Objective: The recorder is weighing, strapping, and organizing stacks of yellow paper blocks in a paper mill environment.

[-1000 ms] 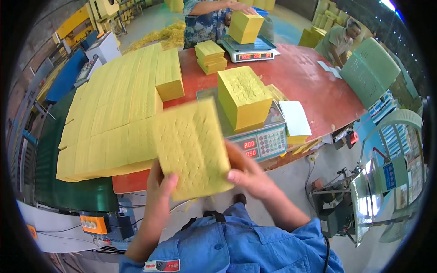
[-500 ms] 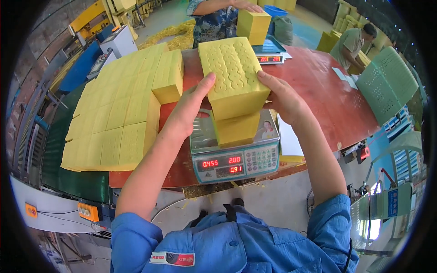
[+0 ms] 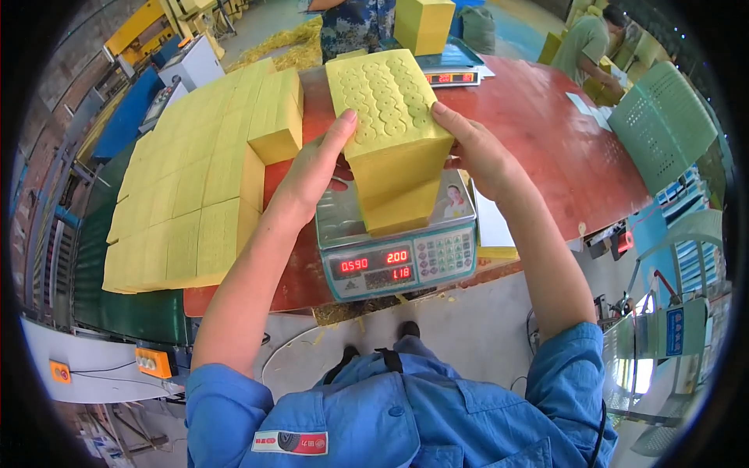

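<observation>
A tall stack of yellow paper (image 3: 399, 175) stands on the electronic scale (image 3: 445, 259) in front of me. Rows of scalloped cut marks cover its top face. My left hand (image 3: 316, 170) grips its left side, thumb at the near left top corner. On the opposite side my right hand (image 3: 488, 156) holds it, thumb on the top right edge; most fingers of both hands are hidden behind the paper. Red digits glow on the scale's front panel. Further stacks of yellow paper (image 3: 175, 191) sit packed in a block on the left.
The red table (image 3: 538, 156) runs to the right. Beyond my stack, a second scale (image 3: 456, 78) carries another yellow stack (image 3: 424, 27). A green perforated chair (image 3: 663, 125) is at the right. One co-worker (image 3: 355, 31) stands opposite; another (image 3: 585, 47) bends at the far right.
Both hands have lowered the upper yellow stack onto the one on the scale, and the two are now nearly aligned. The scale's digits have changed. The opposite co-worker's hand has left the far stack.
</observation>
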`<state>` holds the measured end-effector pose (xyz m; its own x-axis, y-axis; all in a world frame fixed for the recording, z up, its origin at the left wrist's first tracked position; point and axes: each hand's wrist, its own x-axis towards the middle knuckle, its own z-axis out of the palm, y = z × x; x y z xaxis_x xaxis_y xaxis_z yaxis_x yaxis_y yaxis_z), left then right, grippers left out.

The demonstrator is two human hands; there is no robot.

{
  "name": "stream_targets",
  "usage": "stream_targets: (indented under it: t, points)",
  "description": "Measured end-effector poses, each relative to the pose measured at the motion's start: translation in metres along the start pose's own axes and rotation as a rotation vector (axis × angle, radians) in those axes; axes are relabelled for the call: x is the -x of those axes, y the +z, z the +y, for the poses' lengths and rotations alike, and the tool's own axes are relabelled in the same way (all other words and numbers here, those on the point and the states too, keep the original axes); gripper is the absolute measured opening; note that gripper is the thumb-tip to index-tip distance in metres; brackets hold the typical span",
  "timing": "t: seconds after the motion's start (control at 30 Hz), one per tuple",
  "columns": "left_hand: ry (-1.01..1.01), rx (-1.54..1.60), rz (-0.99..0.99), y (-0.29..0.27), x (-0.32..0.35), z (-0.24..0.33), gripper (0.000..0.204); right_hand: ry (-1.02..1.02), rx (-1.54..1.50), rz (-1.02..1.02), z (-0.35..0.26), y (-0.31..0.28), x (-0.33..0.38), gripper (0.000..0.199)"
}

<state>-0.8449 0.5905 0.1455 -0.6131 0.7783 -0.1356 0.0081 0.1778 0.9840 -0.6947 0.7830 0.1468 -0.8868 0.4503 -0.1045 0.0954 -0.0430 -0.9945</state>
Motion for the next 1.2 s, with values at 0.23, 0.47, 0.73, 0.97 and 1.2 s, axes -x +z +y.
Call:
stream_targets:
  t: [0.23,0.47,0.73,0.97,1.2]
  points:
    - [0.029,-0.053,0.084,-0.01,-0.011,-0.024,0.101,-0.013,-0.055,0.094,0.012,-0.007,-0.009,0.074]
    - [0.312,0.506,0.262,0.032,-0.04,-0.078,0.069,-0.368,-0.149,0.162,0.091,-0.014,-0.037,0.074]
    - [0.267,0.686,0.105,0.02,-0.065,-0.106,0.06,-0.295,-0.257,0.179,0.122,0.05,-0.036,0.066]
    - [0.326,0.707,0.194,0.017,-0.066,-0.103,0.059,-0.422,-0.174,0.153,0.098,0.055,-0.039,0.063]
    - [0.214,0.774,0.266,0.018,-0.063,-0.102,0.049,-0.485,-0.156,0.141,0.112,0.043,-0.051,0.06]
